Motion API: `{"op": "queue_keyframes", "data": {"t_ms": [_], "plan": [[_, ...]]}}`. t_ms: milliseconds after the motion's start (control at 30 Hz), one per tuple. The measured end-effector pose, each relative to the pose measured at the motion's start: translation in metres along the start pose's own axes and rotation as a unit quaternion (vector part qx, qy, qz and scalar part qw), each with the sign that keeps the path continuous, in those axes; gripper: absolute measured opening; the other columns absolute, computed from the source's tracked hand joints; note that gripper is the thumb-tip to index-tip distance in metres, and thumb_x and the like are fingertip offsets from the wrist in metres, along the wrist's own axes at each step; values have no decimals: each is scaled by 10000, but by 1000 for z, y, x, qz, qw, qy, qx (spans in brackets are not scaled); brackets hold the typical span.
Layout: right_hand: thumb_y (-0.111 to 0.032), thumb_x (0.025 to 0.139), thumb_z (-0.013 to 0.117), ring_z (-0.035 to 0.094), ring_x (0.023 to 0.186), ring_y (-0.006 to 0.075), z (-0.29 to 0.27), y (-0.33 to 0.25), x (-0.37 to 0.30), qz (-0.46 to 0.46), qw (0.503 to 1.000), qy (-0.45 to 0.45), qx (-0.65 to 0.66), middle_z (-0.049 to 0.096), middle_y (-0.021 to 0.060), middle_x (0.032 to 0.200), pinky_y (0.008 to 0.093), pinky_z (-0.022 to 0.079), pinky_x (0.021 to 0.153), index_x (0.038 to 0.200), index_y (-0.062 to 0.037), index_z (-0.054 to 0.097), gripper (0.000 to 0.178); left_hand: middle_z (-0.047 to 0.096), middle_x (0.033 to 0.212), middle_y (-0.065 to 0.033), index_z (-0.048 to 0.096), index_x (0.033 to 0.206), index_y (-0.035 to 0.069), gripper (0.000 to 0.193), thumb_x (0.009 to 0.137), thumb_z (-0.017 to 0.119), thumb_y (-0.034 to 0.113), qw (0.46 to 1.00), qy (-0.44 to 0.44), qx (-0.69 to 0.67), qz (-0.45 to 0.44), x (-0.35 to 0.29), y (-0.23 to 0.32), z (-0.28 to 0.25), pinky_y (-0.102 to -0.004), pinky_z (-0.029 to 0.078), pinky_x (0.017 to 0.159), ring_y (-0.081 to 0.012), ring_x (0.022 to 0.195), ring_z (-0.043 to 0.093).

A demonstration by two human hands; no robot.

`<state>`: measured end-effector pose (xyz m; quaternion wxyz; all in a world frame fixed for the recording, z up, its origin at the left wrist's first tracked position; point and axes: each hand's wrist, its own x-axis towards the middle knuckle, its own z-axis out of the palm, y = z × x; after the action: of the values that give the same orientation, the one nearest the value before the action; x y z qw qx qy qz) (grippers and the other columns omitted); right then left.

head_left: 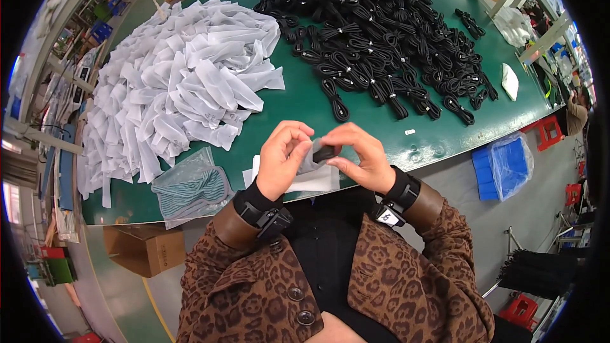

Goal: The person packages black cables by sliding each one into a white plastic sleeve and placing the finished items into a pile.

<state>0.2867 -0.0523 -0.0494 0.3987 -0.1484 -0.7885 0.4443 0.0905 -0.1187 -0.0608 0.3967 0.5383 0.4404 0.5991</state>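
In front of me, above the table's near edge, my left hand [279,160] is closed on a small translucent plastic bag [309,164]. My right hand [365,157] pinches a dark bundle, apparently a coiled black cable [325,153], at the bag's mouth. Part of the bundle is hidden by fingers and plastic. Beneath both hands lie flat white sheets or bags [316,181]. Beyond my left hand rises a big heap of translucent white bags [184,70]. Straight ahead and to the right spreads a large pile of coiled black cables [381,38].
The green table [289,117] carries a plastic bag with striped teal fabric [194,187] at near left and a white pad [509,82] at far right. A cardboard box [145,249] stands below on the left. A blue lined bin [503,166] stands right of the table.
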Motion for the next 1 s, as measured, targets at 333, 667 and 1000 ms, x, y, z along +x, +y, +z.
{"op": "queue_keyframes", "data": {"t_ms": [333, 667, 1000], "plan": [[-141, 882, 705, 592, 1020, 261, -16, 7, 25, 43, 987, -13, -153, 570, 147, 1199, 339, 513, 843, 1265, -85, 612, 398, 634, 1184, -72, 583, 1237, -14, 304, 1028, 535, 201, 984, 91, -154, -27, 62, 38, -62, -278, 476, 904, -119, 1008, 593], [-147, 827, 716, 593, 944, 313, -31, 74, 12, 62, 854, -97, -508, 586, 139, 1057, 415, 516, 759, 1142, -71, 604, 343, 608, 1036, -102, 656, 1064, 37, 215, 850, 684, 30, 951, -114, 288, 8, -10, 3, -18, -304, 501, 828, -208, 954, 619], [-69, 863, 649, 642, 828, 343, -18, 42, -33, 131, 946, 14, -297, 647, 151, 911, 398, 517, 721, 1090, -20, 600, 237, 569, 871, -97, 617, 889, 18, 98, 839, 697, 46, 916, -129, 376, 58, -33, -37, 17, -369, 487, 669, -298, 777, 599]]}}
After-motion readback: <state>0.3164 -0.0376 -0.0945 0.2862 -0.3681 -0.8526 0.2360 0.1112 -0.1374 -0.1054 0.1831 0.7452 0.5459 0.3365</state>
